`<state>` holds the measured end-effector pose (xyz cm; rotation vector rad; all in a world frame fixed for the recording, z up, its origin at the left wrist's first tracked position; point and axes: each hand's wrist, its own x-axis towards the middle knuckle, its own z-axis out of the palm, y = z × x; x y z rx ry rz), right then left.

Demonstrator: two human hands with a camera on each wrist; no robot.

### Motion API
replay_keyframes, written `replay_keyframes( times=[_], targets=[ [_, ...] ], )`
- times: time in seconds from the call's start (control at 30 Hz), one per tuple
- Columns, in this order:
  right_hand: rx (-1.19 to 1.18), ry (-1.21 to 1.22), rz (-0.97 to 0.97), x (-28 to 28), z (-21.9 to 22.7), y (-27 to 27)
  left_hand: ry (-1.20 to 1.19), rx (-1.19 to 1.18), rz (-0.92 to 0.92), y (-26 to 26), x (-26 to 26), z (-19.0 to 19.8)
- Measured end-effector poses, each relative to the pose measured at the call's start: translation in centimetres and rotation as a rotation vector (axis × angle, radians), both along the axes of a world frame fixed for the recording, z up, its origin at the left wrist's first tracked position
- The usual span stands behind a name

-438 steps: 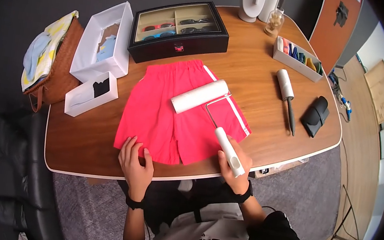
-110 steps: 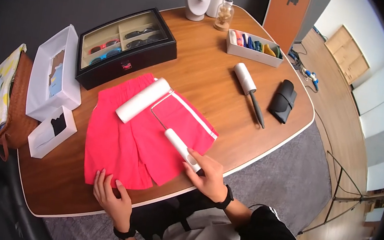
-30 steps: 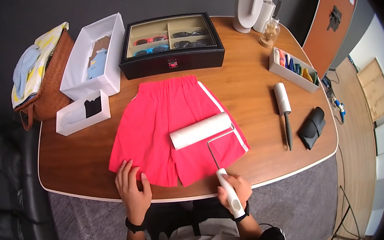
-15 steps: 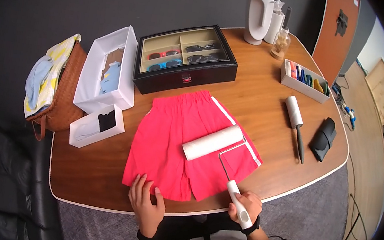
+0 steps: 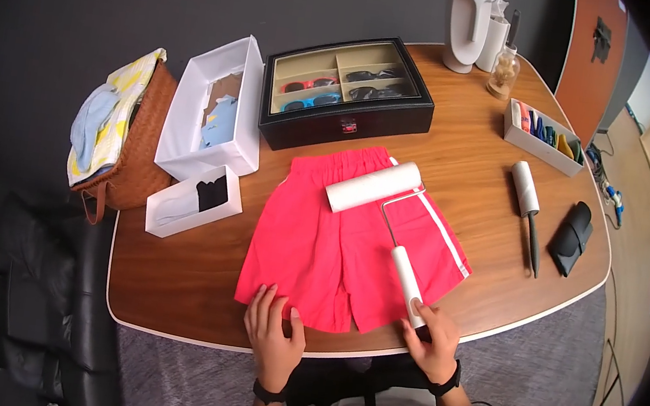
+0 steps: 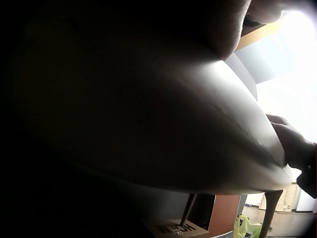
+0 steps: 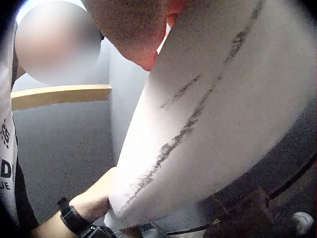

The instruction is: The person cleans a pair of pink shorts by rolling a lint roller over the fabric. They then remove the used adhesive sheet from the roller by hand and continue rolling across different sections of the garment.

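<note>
Gripping the lower end of the long white handle of the large roller (image 5: 374,187), the right hand (image 5: 435,345) lies between 4 and 5 o'clock, the dial being centred on the pink shorts (image 5: 318,252) with 6 o'clock at the person's side. The shorts lie flat on the wooden table (image 5: 452,129), waistband at 12, legs reaching toward 6, one leg with white stripes along its outer edge. The roller's cylinder rests across their upper part, its ends at about 8 and 2; a bent wire joins it to the handle, which runs toward 5.

The left hand (image 5: 275,339), at 7, is uncurled, its fingertips resting on the hem of the nearer leg.

Surrounding objects, as seen from where I stand: at 12, a black glasses case (image 5: 344,125) with sunglasses under its lid; at 10, a tall-sided white box (image 5: 248,130) containing pale blue cloth; at 9, a smaller white box (image 5: 210,222) holding a black item; at 2, a narrow box (image 5: 544,153) of coloured rolled fabrics; between 2 and 3, a small roller (image 5: 523,188) with a dark handle; at 3, a black pouch (image 5: 572,238).
</note>
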<state>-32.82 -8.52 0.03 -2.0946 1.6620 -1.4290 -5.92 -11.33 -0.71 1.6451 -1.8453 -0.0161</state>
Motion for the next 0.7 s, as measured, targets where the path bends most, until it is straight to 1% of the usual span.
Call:
replay_keyframes(
  times=[0.1, 0.2, 0.27, 0.4, 0.47, 0.5, 0.57, 0.6, 0.7],
  targets=[
    [-0.001, -0.008, 0.013, -0.2, 0.0, -0.2, 0.007, -0.004, 0.004, -0.1, 0.0, 0.1],
    [0.066, 0.006, 0.039, 0.1, 0.6, -0.6, 0.012, 0.001, 0.007, 0.1, -0.1, 0.0],
    [0.089, 0.023, -0.009, 0.6, 1.0, -1.0, 0.010, 0.007, 0.005, 0.1, -0.1, 0.0],
    [0.126, 0.020, -0.034, 0.5, 0.7, -0.7, 0.006, 0.002, 0.000, 0.0, 0.0, 0.1],
    [0.016, -0.020, 0.055, -0.1, 0.6, -0.4, 0.004, 0.006, -0.011, 0.0, -0.1, 0.1],
    [0.022, -0.013, 0.044, -0.5, 0.1, -0.1, 0.003, -0.004, -0.008, 0.0, -0.1, 0.0],
    [-0.154, -0.061, 0.194, -1.5, -1.5, 0.6, 0.000, -0.010, -0.004, 0.0, -0.1, -0.1],
    [-0.219, -0.077, 0.182, -1.5, -2.0, 0.7, 0.014, -0.002, -0.016, 0.0, -0.1, -0.1],
    [-0.182, -0.010, 0.197, -1.7, -1.8, 0.8, -0.015, -0.014, 0.003, 0.0, -0.1, -0.3]
  ],
)
